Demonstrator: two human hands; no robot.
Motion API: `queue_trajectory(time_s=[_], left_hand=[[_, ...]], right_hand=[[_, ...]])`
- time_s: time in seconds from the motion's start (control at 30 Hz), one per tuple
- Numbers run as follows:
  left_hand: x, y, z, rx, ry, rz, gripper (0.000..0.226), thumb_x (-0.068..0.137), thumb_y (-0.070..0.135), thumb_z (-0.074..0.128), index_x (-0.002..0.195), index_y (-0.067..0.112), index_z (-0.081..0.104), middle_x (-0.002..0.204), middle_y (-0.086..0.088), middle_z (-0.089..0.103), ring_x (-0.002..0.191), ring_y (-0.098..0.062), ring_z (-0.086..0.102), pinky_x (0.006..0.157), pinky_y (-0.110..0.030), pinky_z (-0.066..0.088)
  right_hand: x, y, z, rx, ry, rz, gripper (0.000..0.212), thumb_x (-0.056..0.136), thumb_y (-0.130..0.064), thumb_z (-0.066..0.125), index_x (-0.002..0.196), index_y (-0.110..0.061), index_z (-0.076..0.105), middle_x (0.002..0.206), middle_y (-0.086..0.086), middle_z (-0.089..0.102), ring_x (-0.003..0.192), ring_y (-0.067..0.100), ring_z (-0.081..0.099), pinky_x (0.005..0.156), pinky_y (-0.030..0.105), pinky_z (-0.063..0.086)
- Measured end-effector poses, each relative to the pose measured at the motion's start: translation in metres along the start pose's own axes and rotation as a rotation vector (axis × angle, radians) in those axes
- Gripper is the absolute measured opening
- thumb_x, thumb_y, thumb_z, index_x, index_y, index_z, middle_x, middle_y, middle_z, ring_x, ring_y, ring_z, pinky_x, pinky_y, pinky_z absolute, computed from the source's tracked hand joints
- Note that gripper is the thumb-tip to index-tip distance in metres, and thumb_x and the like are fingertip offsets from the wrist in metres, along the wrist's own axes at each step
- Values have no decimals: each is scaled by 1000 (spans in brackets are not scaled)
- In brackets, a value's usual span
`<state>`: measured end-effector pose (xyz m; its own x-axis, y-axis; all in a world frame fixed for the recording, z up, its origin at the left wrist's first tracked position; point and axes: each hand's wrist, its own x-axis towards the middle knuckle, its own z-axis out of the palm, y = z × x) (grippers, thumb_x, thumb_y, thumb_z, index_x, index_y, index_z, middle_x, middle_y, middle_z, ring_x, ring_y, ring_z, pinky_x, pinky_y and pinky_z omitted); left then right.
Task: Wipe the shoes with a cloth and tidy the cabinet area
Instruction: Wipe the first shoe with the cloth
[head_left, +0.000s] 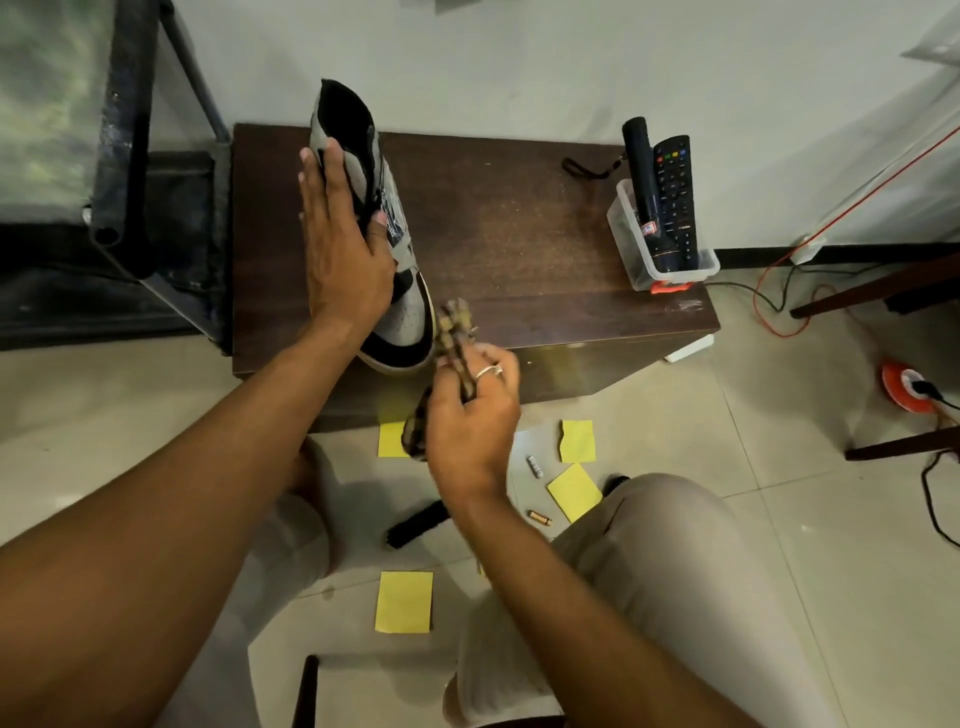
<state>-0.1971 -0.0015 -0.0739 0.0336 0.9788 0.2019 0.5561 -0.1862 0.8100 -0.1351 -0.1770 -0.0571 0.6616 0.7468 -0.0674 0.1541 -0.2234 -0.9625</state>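
Note:
A grey, black and white high-top shoe (408, 312) stands on the dark brown cabinet top (519, 228), toe toward me. My left hand (340, 244) lies flat against its left side with straight fingers, the thumb over the laces. My right hand (475, 415) grips a bunched brown checked cloth (454, 327) just in front of the shoe's toe, near the cabinet's front edge. Part of the cloth hangs below the hand.
A clear plastic box (644, 260) at the cabinet's right holds a torch (647, 192) and a remote (675, 197). On the tiled floor lie yellow sticky notes (404, 601), two batteries (540, 518), a black brush (418, 525) and cables (779, 306). A dark metal frame (135, 156) stands left.

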Motion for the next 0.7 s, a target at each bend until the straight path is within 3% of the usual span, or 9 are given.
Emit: queue_trajectory(time_s=[0.07, 0.17, 0.23, 0.33, 0.4, 0.5, 0.63, 0.7], left_hand=[[7, -1, -5, -129, -79, -34, 74, 102, 15, 52, 163, 25, 11, 170, -5, 6, 157, -22, 5, 127, -41, 10], [23, -2, -20, -428, -239, -116, 76, 94, -1, 60, 156, 32, 32, 160, 5, 37, 146, -7, 36, 119, -35, 36], [27, 1, -27, -451, -355, -106, 76, 89, -10, 63, 152, 28, 41, 148, 9, 51, 134, 0, 49, 110, -26, 44], [24, 11, -28, -439, -494, -53, 75, 86, -15, 62, 148, 23, 44, 141, 10, 56, 130, 1, 53, 106, -23, 47], [18, 16, -25, -412, -531, -27, 70, 89, -5, 63, 147, 29, 44, 141, 12, 56, 130, 0, 54, 108, -27, 46], [11, 19, -23, -364, -449, 0, 58, 92, 16, 66, 142, 35, 45, 136, 17, 59, 125, 1, 56, 110, -33, 45], [14, 21, -25, -344, -377, 27, 48, 94, 13, 61, 139, 23, 49, 134, 12, 61, 125, 1, 57, 110, -31, 47], [16, 22, -26, -308, -337, 47, 39, 98, 24, 63, 135, 24, 52, 129, 13, 63, 122, 2, 58, 106, -28, 49]], right_hand=[[31, -12, -8, -18, -30, -18, 25, 98, -11, 61, 121, -9, 71, 113, -7, 55, 89, 7, 62, 84, 30, 57], [69, -23, -13, -107, -198, -115, 32, 97, -11, 64, 128, -16, 71, 111, -9, 59, 93, -3, 62, 84, 13, 50], [93, -28, -12, -202, -257, -252, 28, 96, -10, 66, 123, -12, 73, 110, -6, 60, 93, -9, 58, 82, 5, 44], [123, -31, -4, -244, -239, -401, 23, 95, -10, 67, 117, -8, 74, 110, -2, 61, 96, 1, 60, 86, 13, 49], [133, -28, 4, -221, -183, -446, 24, 95, -8, 67, 118, -7, 73, 113, 2, 60, 100, 9, 62, 89, 25, 54], [128, -15, 16, -199, -194, -469, 26, 93, -4, 66, 119, -4, 71, 116, 4, 57, 100, 13, 61, 87, 28, 55], [119, -9, 29, -227, -272, -420, 16, 92, -7, 64, 107, -3, 68, 113, 3, 50, 91, 19, 60, 78, 44, 58], [117, -12, 28, -335, -336, -422, 16, 92, -10, 63, 106, -3, 68, 113, 1, 48, 89, 19, 59, 78, 44, 57]])
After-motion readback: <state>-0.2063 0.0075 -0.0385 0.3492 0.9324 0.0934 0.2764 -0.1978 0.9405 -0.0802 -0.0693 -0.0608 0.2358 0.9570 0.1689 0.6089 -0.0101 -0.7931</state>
